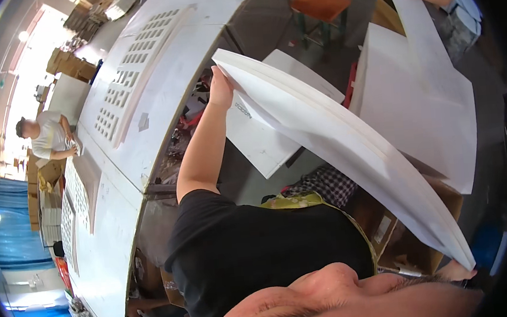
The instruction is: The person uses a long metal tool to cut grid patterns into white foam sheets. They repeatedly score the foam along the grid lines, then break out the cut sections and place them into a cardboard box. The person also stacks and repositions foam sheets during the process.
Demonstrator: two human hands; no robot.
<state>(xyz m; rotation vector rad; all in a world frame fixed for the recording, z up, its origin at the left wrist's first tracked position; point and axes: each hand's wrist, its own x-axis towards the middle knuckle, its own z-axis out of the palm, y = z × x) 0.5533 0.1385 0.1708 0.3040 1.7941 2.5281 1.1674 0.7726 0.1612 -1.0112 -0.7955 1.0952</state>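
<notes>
A long white foam board [321, 111] stretches across my front from upper middle to lower right; lines along its edge suggest layered sheets. My left hand [221, 89] is closed on its far-left end, its fingers partly hidden behind the board. At the opposite end, low on the right, my right hand [456, 270] grips the near corner, and only part of it shows. The board is held up off any surface, tilted. Beneath it a white flat panel [261, 140] with dark print lies low down, close to my left forearm.
A long white table [159, 100] at left bears a white sheet with rows of cut-outs [143, 48]. Large white boards [415, 98] stand at right over cardboard boxes [415, 241]. An orange-topped stool [320, 4] is beyond. One person [52, 132] works across the table, another [456, 5] far right.
</notes>
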